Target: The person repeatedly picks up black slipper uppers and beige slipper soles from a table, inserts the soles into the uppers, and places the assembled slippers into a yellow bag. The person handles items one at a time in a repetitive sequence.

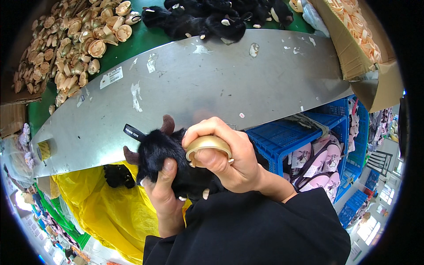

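My left hand (pixel 165 190) grips a black plush toy (pixel 155 149) with brown fabric horns and a black ribbon tag loop that bears writing. The toy lies on its side in front of me, its horned end towards the left. My right hand (pixel 228 155) holds a gold plastic bell-shaped shell (pixel 210 143), thumb inside the hollow and fingers over its outer curve. This shell is right beside the toy's body, above its middle; whether the two touch I cannot tell. Part of the toy is hidden behind the right hand.
Behind the grey metal tabletop (pixel 198 79), gold shells (pixel 79 43) are heaped at left and black plush toys (pixel 198 23) at back. A cardboard box (pixel 351 46) stands right, above blue crates (pixel 281 132). A tape roll (pixel 43 150) and yellow plastic bag (pixel 99 212) are at left.
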A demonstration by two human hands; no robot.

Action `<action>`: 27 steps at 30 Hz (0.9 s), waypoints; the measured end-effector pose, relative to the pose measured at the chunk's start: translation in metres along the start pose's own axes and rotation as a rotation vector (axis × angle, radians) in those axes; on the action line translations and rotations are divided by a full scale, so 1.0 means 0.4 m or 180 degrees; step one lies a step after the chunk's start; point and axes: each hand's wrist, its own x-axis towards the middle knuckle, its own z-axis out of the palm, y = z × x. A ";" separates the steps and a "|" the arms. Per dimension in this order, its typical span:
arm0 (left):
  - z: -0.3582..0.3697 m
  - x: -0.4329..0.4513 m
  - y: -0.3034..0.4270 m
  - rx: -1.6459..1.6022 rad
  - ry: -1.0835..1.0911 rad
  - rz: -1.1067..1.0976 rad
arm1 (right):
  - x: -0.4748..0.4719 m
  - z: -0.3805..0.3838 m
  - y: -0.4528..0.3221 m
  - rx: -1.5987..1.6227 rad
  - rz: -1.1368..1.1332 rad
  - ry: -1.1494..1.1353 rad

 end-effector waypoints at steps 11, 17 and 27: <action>0.001 -0.001 -0.009 0.0246 0.0212 0.0262 | 0.000 0.009 0.014 -0.0253 -0.0389 0.0216; -0.027 -0.004 -0.009 0.0907 0.0093 0.0495 | 0.006 0.012 0.033 -0.0959 -0.0889 0.0195; -0.009 0.006 -0.035 0.1891 -0.0180 0.1252 | 0.024 0.024 0.102 -0.1959 -0.1580 0.0902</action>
